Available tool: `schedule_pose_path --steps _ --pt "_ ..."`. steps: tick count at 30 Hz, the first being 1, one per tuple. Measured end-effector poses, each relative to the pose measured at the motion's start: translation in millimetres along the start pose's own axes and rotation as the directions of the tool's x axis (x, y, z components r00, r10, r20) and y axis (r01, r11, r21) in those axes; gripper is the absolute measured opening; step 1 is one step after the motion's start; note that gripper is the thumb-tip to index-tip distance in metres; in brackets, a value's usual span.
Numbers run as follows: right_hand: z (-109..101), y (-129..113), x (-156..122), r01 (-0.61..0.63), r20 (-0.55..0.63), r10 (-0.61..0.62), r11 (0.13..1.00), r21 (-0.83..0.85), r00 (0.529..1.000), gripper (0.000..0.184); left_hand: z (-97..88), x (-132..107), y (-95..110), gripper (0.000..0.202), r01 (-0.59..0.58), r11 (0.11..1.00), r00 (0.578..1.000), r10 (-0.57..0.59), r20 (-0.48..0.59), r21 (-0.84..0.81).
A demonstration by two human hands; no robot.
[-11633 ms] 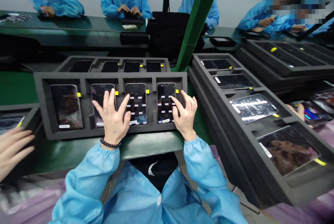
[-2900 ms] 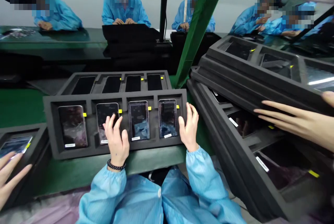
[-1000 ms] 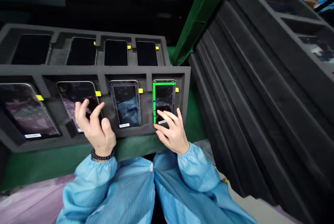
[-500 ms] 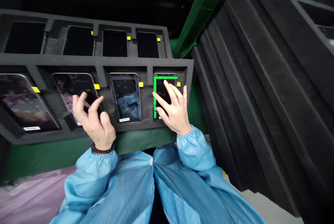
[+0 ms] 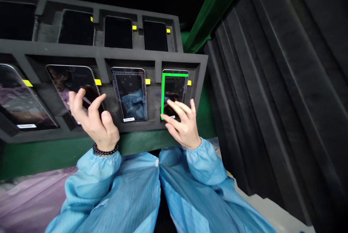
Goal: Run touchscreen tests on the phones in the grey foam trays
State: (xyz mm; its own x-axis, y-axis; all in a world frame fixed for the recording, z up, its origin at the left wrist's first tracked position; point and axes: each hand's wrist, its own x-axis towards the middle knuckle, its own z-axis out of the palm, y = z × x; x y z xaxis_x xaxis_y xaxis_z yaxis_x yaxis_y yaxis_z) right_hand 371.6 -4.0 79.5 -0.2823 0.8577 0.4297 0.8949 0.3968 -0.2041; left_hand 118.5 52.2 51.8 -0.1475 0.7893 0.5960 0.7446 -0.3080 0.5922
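At the right end of the near foam tray (image 5: 130, 56) lies a smartphone (image 5: 174, 88) with a green band along the top and left of its screen. My right hand (image 5: 185, 124) is over its lower part, fingers apart, the index fingertip at the bottom left corner of the screen. Beside it, a second smartphone (image 5: 130, 97) shows a grid of small boxes round its screen edge. My left hand (image 5: 95, 120), fingers spread and curved with nothing in them, hovers over a dark-screened smartphone (image 5: 73, 84) further left. Another smartphone (image 5: 24, 99) lies at the far left.
Behind, a second foam tray (image 5: 98, 10) holds several dark smartphones with yellow tabs. A green post (image 5: 212, 8) rises at the back right. Stacked black foam trays (image 5: 261, 80) stand at my right. The trays rest on a green surface (image 5: 141, 140).
My right index finger has slid down the left edge of the phone screen, and the green band there now runs unbroken. The view has shifted slightly; my left hand keeps its pose.
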Motion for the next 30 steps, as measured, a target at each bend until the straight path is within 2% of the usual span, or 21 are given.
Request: schedule_pose_path --steps 1,4,7,9,12,18,21,26,30 --pt "-1.6 2.3 3.2 -0.052 -0.009 0.051 0.999 -0.011 0.999 0.027 -0.2 0.1 0.4 0.059 -0.005 1.0 1.0 0.005 -0.001 -0.002" --pt "-6.3 8.1 15.2 -0.172 0.024 0.173 0.984 -0.05 0.985 0.057 -0.8 0.2 1.2 0.06 0.004 1.0 1.0 -0.004 0.002 0.009" --pt "-9.2 8.8 30.2 -0.113 0.132 0.119 0.992 -0.058 0.984 0.081 -0.8 0.1 0.9 0.062 0.024 0.999 1.0 -0.024 0.006 0.026" --pt "-10.5 6.8 38.6 -0.052 0.181 0.062 0.997 -0.057 0.982 0.087 -0.5 0.1 0.3 0.063 0.028 0.999 1.0 -0.028 0.001 0.028" --pt "-14.9 6.1 41.8 -0.038 0.205 0.053 0.996 -0.075 0.977 0.09 -0.4 0.1 0.1 0.062 0.023 0.999 1.0 -0.022 -0.006 0.035" --pt "-30.4 24.2 19.6 -0.252 0.138 0.274 0.955 -0.157 0.952 0.094 -1.3 0.2 -0.4 0.059 -0.003 1.0 1.0 0.003 0.003 0.026" --pt "-34.7 31.7 11.2 -0.313 0.125 0.335 0.935 -0.168 0.934 0.096 -1.6 0.5 -1.6 0.057 -0.033 0.999 0.999 0.033 -0.004 0.009" --pt "-39.6 33.6 10.9 -0.325 0.158 0.345 0.936 -0.139 0.925 0.092 -2.3 1.0 -0.3 0.06 -0.008 0.999 1.0 0.008 0.016 0.036" --pt "-34.1 22.6 17.7 -0.271 0.148 0.278 0.96 -0.068 0.949 0.095 -2.3 0.7 -0.3 0.061 0.001 0.999 1.0 -0.001 0.017 0.035"
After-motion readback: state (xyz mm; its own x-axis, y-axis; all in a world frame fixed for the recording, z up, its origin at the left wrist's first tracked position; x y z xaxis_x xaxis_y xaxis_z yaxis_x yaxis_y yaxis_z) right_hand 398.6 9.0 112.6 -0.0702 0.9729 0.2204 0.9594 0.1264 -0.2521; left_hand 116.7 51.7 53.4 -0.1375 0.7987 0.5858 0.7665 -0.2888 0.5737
